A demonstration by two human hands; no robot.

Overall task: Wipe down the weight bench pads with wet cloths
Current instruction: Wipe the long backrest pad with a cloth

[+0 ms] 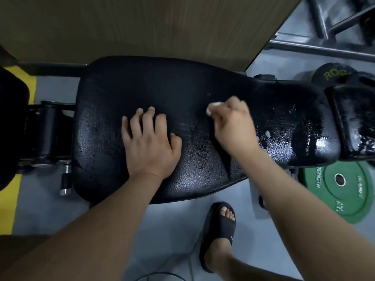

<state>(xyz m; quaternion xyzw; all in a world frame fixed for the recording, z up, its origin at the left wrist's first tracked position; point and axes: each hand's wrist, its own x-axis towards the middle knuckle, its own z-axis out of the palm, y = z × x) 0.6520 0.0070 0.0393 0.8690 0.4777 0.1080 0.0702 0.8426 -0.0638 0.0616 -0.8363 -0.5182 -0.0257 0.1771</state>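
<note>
- Black bench pad (182, 88) spans the middle, glistening wet toward its right end.
- Right hand (233, 126) clenches a white cloth (213, 107) against it.
- Left hand (151, 140) lies flat, fingers spread, grasping nothing.
- Green weight plate (341, 189) on the floor, right.

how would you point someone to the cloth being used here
Start at the big black bench pad across the middle. Two bare hands are on it: the left hand lies flat and empty, the right hand is closed. The white cloth is the small pale wad peeking past that hand's fingers, the only white thing on the pad.
</note>
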